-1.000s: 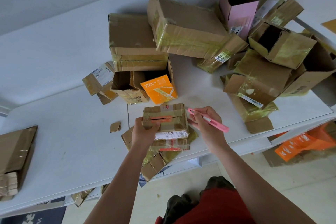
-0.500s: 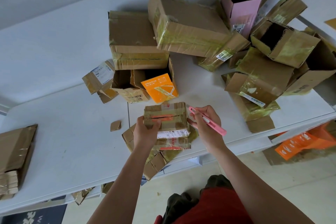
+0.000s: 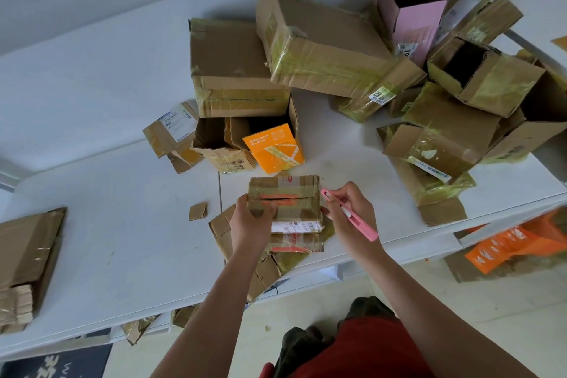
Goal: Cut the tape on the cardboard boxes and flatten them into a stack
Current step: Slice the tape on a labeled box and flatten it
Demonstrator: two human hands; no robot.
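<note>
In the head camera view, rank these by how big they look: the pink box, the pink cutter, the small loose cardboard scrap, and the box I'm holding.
1. pink box
2. held box, looks about as large, though nearer the camera
3. pink cutter
4. cardboard scrap

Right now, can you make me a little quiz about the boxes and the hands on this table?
1. True or false: the pink cutter is in the left hand.
2. Which hand grips the small taped box? A left, B right, C neither.
3. Fill in: the tall open box at the back is ____ in colour.

Key: 1 false, the right hand holds it. 2 A. 3 pink.
</note>
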